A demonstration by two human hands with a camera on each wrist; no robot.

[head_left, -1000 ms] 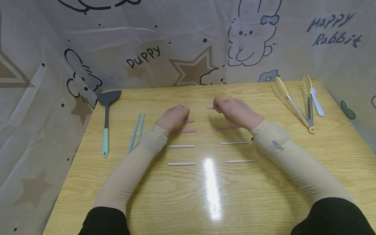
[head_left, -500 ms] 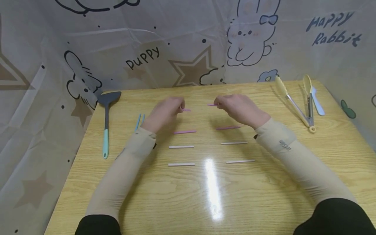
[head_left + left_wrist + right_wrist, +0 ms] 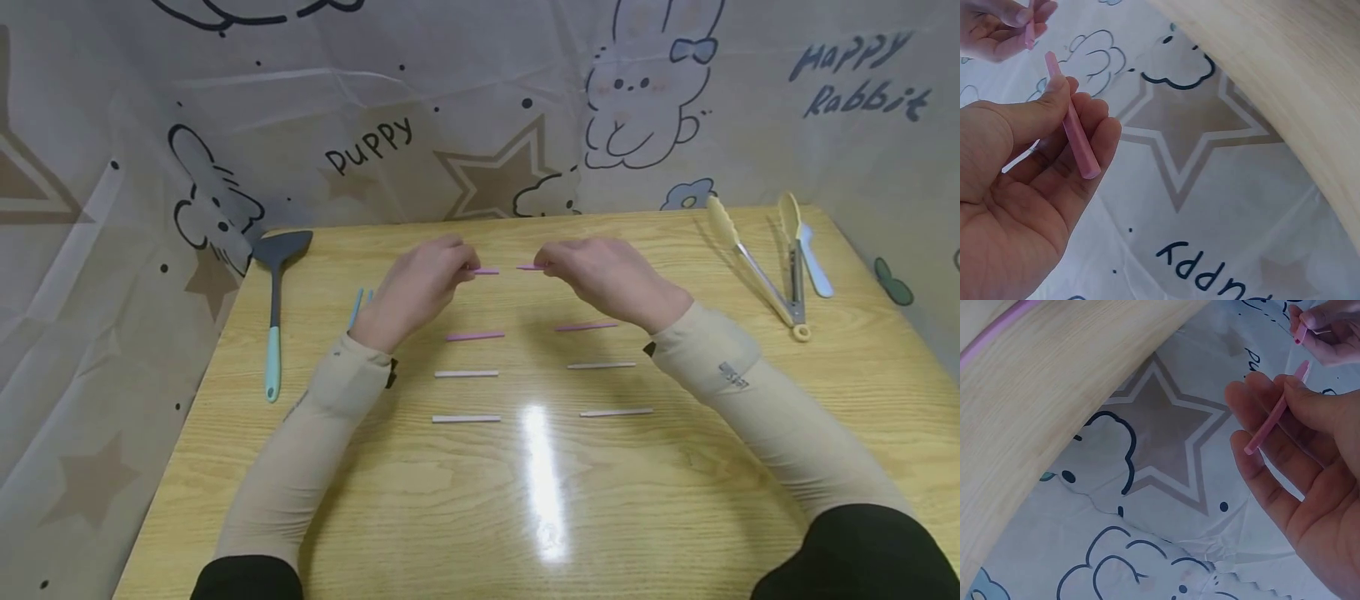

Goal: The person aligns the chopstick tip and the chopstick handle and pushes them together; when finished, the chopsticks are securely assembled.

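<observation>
My left hand point(image 3: 420, 287) pinches a short pink chopstick piece point(image 3: 1079, 140) between thumb and fingers, its thicker end lying across the fingers in the left wrist view. My right hand point(image 3: 615, 282) holds a thinner pink chopstick piece point(image 3: 1266, 432), thumb pressed on it near one end. Both hands are raised over the back of the table, and the two pieces point at each other with a small gap between. Below lie another pair of pink pieces, one left point(image 3: 476, 337) and one right point(image 3: 587, 327). Nearer are whitish pieces on the left point(image 3: 467, 374) and right point(image 3: 602, 365).
A turner point(image 3: 275, 317) with a mint handle lies at the left, beside blue chopsticks point(image 3: 356, 307) partly hidden by my left arm. Tongs point(image 3: 772, 287) and a light-blue utensil point(image 3: 816, 262) lie at the back right. A printed cloth point(image 3: 300, 100) hangs behind the table point(image 3: 420, 500).
My left hand has lifted its pink piece off the table, then moved slightly right. My right hand has risen a little and shifted slightly left with its piece, narrowing the gap between them.
</observation>
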